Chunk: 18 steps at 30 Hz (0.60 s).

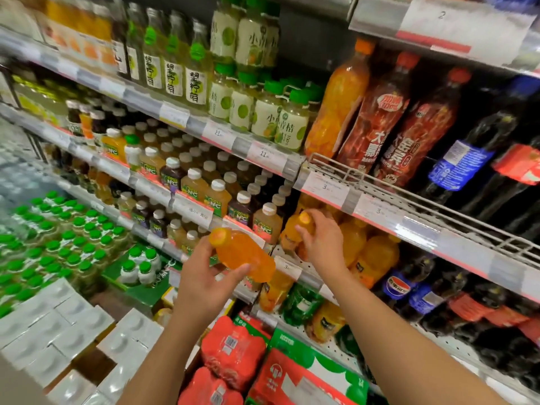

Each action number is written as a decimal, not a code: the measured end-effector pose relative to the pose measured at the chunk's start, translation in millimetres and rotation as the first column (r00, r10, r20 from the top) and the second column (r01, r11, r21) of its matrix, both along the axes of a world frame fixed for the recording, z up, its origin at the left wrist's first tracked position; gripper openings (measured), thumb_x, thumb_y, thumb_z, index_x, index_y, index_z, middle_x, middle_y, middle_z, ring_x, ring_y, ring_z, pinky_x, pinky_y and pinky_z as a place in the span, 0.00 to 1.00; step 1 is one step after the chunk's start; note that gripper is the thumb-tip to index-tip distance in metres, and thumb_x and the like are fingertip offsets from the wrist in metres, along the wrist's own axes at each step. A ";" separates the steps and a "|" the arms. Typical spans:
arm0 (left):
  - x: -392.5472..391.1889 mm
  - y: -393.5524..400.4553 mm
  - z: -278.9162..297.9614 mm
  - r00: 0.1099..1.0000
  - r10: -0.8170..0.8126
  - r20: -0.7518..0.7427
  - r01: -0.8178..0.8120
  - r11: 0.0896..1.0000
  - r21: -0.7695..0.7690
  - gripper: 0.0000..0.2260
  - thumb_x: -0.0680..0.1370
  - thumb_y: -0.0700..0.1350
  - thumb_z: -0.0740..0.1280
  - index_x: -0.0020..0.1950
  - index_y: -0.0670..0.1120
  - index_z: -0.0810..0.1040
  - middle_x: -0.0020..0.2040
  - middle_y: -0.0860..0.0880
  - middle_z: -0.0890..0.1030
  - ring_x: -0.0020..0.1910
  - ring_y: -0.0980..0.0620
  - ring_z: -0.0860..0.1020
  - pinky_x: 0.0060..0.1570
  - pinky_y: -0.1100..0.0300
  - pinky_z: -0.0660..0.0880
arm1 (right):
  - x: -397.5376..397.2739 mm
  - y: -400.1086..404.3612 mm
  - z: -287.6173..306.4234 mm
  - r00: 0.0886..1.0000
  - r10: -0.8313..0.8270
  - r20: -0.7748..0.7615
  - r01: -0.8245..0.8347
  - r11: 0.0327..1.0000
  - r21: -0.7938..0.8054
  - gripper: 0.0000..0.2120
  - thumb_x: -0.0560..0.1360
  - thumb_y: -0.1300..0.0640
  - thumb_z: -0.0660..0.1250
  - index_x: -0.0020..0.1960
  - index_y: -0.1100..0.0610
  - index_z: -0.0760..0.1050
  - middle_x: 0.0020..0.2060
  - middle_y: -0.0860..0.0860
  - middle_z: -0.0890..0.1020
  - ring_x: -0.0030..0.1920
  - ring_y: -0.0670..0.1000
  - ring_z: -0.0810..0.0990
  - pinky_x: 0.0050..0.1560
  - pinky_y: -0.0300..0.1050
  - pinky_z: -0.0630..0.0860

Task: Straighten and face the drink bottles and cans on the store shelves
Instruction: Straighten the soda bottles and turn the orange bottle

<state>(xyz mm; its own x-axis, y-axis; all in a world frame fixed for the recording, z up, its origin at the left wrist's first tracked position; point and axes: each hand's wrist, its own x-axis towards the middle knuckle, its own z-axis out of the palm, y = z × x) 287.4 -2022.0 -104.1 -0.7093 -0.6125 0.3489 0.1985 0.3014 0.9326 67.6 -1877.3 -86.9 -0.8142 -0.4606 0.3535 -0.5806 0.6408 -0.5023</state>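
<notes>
Nearest us, low in the aisle, lie 2 red shrink-wrapped packs (230, 349), with grey-white cartons (58, 325) stacked to their left.

Above these come our 2 hands, each holding 1 orange bottle. Our left hand (201, 276) wraps thumb and fingers round the orange drink bottle (242, 252), which is carried free of the shelves and tilted, its orange cap up and to the left and its base down and to the right. It is clear plastic filled with bright orange liquid; we cannot see a label on the side facing us. Our right hand (321, 241) curls its fingers over the neck and shoulder of a second orange bottle (295, 229), yellow-orange cap showing, at the front left end of the shelf, just under the price rail (380, 211). Beside it on that shelf more orange bottles (374, 255) stand blurred; we cannot count them.

Farther up, behind a wire guard (409, 194), we count 1 tall orange bottle (339, 103) and 2 red-labelled bottles (377, 124), then dark cola bottles (467, 159).
</notes>
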 end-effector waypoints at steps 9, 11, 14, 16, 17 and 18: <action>7.1 14.2 -8.2 0.999 -0.012 0.046 0.011 1.000 0.019 0.20 0.71 0.53 0.77 0.59 0.68 0.75 0.53 0.59 0.82 0.53 0.56 0.83 0.49 0.62 0.81 | -27.6 -26.5 27.2 0.991 -0.113 0.065 0.081 0.925 0.370 0.17 0.84 0.42 0.57 0.65 0.52 0.70 0.61 0.56 0.79 0.65 0.61 0.76 0.48 0.51 0.73; 4.8 16.6 -9.2 0.998 -0.017 0.058 0.016 1.000 0.019 0.19 0.72 0.54 0.78 0.59 0.65 0.75 0.53 0.57 0.83 0.52 0.54 0.83 0.49 0.59 0.82 | -30.9 -30.6 35.0 0.992 -0.076 0.096 0.031 0.913 0.407 0.21 0.84 0.43 0.57 0.74 0.50 0.64 0.68 0.57 0.75 0.69 0.63 0.73 0.57 0.55 0.74; 0.2 18.9 -9.6 0.995 -0.025 0.094 0.025 1.000 0.008 0.20 0.73 0.50 0.78 0.56 0.71 0.75 0.52 0.58 0.83 0.50 0.52 0.84 0.48 0.54 0.83 | -31.2 -27.7 46.0 0.991 -0.052 0.127 -0.010 0.896 0.445 0.20 0.84 0.45 0.59 0.73 0.53 0.67 0.69 0.58 0.74 0.71 0.63 0.71 0.62 0.54 0.72; -1.7 20.3 -11.0 0.991 -0.026 0.133 0.029 0.999 -0.019 0.20 0.73 0.50 0.78 0.55 0.72 0.75 0.51 0.59 0.83 0.51 0.54 0.83 0.48 0.52 0.83 | -26.0 -18.2 51.1 0.967 -0.011 0.255 -0.087 0.925 0.370 0.11 0.85 0.47 0.58 0.56 0.53 0.75 0.49 0.55 0.80 0.60 0.61 0.78 0.52 0.48 0.71; -2.0 21.5 -11.6 0.988 -0.027 0.153 0.031 0.999 -0.027 0.20 0.73 0.50 0.78 0.55 0.72 0.75 0.51 0.59 0.83 0.51 0.55 0.83 0.48 0.53 0.82 | -23.1 -13.2 52.3 0.953 0.011 0.304 -0.112 0.942 0.315 0.10 0.84 0.48 0.59 0.54 0.53 0.75 0.47 0.53 0.80 0.57 0.60 0.78 0.50 0.47 0.69; -2.2 23.1 -12.3 0.985 -0.031 0.170 0.037 0.999 -0.029 0.19 0.73 0.52 0.77 0.55 0.71 0.75 0.52 0.59 0.83 0.51 0.57 0.83 0.49 0.54 0.82 | -18.2 -8.1 54.6 0.948 0.027 0.318 -0.117 0.956 0.270 0.12 0.84 0.48 0.61 0.59 0.55 0.75 0.51 0.54 0.80 0.58 0.59 0.78 0.51 0.46 0.69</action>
<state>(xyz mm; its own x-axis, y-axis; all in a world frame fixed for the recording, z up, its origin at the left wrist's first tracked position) 285.2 -1998.9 -116.4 -0.7802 -0.5775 0.2406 0.0488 0.3274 0.9436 49.3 -1885.4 -32.3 -0.8224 -0.5655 -0.0621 -0.4766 0.7444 -0.4677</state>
